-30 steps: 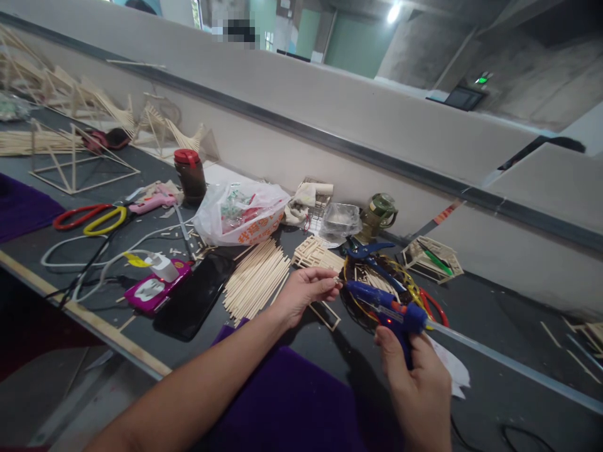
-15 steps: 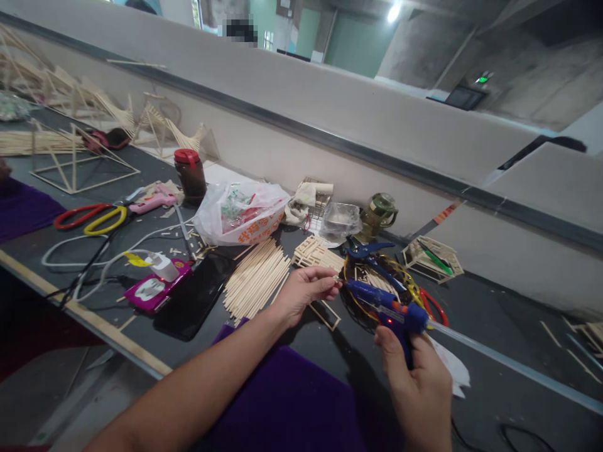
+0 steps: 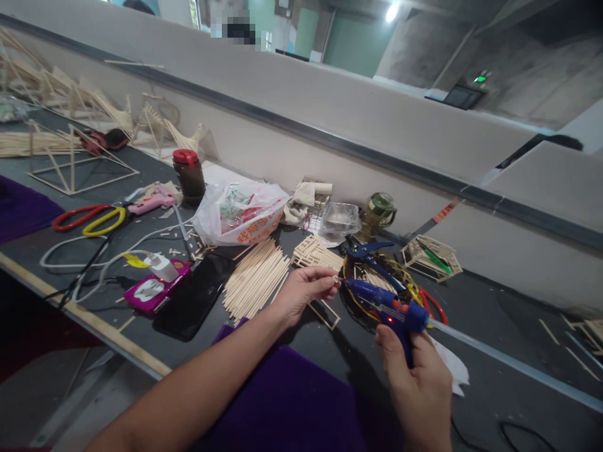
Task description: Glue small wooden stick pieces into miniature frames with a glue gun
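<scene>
Right hand (image 3: 419, 383) grips blue plastic glue gun (image 3: 389, 309); left hand (image 3: 304, 290) pinches thin wood stick (image 3: 336, 278), prob.

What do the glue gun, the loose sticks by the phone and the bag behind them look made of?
The glue gun, in the right hand: moulded plastic by its look, glossy blue with orange trim. The sticks: pale, matt, thin and straight, so wood or bamboo; I cannot tell which. The bag: thin translucent plastic film, crinkled and shiny, with red print.
</scene>
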Motion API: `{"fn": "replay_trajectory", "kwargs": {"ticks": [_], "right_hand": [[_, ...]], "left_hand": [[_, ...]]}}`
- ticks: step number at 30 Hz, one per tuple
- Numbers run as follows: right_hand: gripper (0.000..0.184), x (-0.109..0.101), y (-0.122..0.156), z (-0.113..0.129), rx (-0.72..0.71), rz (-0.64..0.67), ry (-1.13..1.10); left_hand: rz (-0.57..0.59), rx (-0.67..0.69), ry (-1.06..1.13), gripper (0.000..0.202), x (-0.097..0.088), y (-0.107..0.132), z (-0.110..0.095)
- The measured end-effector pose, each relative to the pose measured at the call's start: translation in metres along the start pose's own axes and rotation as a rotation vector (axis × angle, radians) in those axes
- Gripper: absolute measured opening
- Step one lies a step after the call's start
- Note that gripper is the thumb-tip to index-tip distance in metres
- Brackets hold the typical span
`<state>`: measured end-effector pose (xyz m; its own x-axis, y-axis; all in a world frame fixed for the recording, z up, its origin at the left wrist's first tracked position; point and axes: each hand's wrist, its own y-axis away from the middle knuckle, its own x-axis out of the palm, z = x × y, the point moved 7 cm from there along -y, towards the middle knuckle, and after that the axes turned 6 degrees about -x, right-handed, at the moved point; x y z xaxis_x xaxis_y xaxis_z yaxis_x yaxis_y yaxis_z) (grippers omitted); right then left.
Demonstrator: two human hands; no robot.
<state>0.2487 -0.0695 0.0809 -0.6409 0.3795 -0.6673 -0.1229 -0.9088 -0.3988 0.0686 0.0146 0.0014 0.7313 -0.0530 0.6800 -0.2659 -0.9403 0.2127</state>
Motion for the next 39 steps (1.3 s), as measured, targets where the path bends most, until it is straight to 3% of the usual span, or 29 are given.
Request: {"fn": "replay_trajectory", "kwargs": {"ticks": [39], "right_hand": [[0.040, 0.0005, -0.0020, 0.0005, -0.045, 0.011, 0.002]], "left_hand": [[-0.016, 0.014, 0.002, 0.036, 0.0010, 0.0012, -0.0048]]}}
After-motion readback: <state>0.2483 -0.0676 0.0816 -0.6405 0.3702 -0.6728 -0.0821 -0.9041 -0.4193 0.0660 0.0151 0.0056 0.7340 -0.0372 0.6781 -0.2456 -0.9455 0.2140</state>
